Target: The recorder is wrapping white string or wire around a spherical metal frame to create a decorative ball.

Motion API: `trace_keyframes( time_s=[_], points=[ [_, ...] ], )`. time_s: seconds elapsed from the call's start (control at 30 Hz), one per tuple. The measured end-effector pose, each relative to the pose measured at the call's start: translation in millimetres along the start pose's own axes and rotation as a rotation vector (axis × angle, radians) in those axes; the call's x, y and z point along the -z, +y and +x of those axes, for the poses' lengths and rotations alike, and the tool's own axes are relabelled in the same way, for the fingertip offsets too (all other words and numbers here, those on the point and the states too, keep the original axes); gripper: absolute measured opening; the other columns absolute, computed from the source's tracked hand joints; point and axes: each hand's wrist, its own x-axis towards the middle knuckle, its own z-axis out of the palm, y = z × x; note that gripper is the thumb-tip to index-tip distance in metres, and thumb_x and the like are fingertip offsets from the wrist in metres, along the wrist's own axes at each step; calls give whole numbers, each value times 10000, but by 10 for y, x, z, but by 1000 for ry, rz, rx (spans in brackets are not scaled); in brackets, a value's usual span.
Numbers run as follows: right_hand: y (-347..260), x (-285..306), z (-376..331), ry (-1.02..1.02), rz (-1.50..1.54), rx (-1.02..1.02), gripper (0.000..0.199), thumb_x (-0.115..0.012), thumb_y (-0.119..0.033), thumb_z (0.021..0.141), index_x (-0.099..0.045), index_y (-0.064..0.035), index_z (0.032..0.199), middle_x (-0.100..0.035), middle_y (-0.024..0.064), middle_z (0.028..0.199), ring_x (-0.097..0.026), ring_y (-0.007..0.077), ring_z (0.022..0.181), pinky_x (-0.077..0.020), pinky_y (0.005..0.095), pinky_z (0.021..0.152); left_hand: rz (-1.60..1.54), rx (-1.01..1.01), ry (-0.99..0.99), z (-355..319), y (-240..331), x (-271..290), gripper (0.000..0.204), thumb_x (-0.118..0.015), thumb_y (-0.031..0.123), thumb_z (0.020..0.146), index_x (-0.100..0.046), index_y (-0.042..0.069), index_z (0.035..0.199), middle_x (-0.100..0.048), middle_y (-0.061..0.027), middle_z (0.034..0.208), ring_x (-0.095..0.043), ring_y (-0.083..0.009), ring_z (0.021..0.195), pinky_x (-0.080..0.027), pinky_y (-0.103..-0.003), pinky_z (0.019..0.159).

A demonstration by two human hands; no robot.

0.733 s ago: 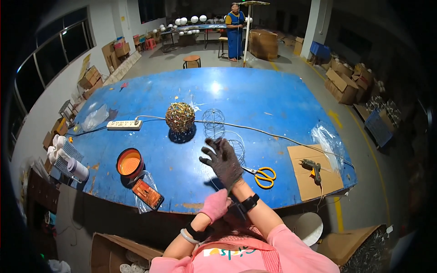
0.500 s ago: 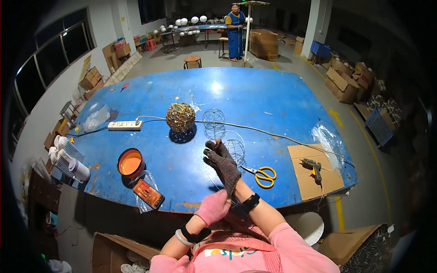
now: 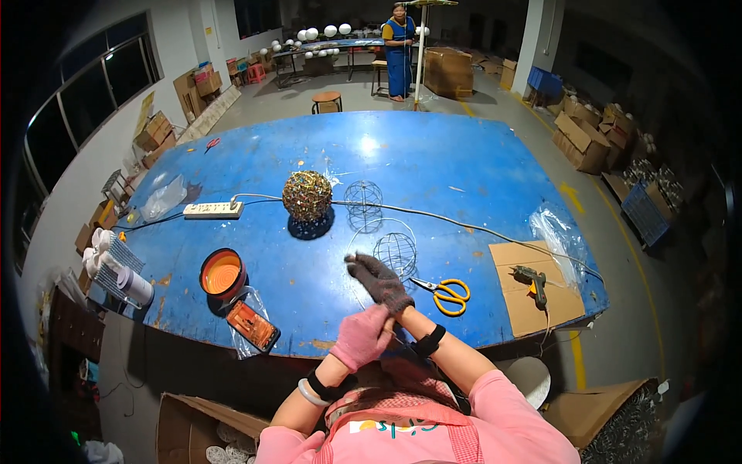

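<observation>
My left hand (image 3: 362, 340), in a pink glove, pinches the cuff of a dark grey knitted glove at my right wrist. My right hand (image 3: 379, 280) wears that glove, its fingers stretched out toward the far left and holding nothing. Just beyond it, a thin pale wire ring (image 3: 352, 241) lies on the blue table (image 3: 433, 170), partly covered by the hand. A round wire frame (image 3: 395, 254) sits beside the ring, with a second wire frame (image 3: 363, 203) farther off. Yellow-handled scissors (image 3: 450, 298) rest right of my right hand.
A glittery brown ball (image 3: 307, 196) stands mid-table near a power strip (image 3: 212, 210), whose cable crosses the table. At left are an orange-lined bowl (image 3: 222, 274) and a phone (image 3: 253, 326). A glue gun (image 3: 530, 284) lies on cardboard (image 3: 506, 267) at right. A person (image 3: 399, 54) stands far back.
My left hand has risen slightly along the right wrist, at the dark glove's cuff. My right hand has dipped lower and its fingers have come closer together.
</observation>
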Motion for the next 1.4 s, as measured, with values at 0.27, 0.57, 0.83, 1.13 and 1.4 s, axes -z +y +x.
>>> trace_keyframes(
  time_s=[0.27,0.57,0.83,1.13,1.4],
  points=[
    [-242,51,-31,130,92,169,557,-753,-245,858,-549,-10,1320,-622,117,1166,-630,175,945,-528,321,860,-90,-237,-86,90,166,122,248,-664,166,845,-607,64,1063,-630,-139,910,-640,-362,740,-523,-432,620],
    [-69,178,-191,116,-521,474,302,-451,-268,1007,-653,-67,1107,-696,131,955,-672,259,891,-525,368,793,-271,290,298,307,141,374,273,-656,270,929,-608,50,774,-608,-172,685,-618,-366,631,-457,-423,546],
    [-169,145,-337,130,-399,419,274,-552,-205,951,-661,-71,1164,-685,139,1135,-655,317,1028,-513,385,915,-190,350,243,264,-150,122,274,-658,311,920,-624,74,788,-643,-154,726,-625,-377,669,-470,-443,564],
    [-390,144,-387,4,-83,133,845,-697,-91,893,-200,-135,1575,-535,85,1405,-646,146,876,-536,281,766,-126,127,229,155,-10,169,178,-624,169,930,-586,44,809,-613,-159,705,-607,-379,646,-453,-427,538],
    [-333,256,-160,-281,1287,81,581,-514,-538,986,-497,-162,1429,-527,115,1431,-538,308,1260,-391,478,1121,-910,588,29,95,-371,-241,332,-614,353,978,-577,23,986,-622,-48,800,-548,-118,697,-455,-299,616]
  ],
)
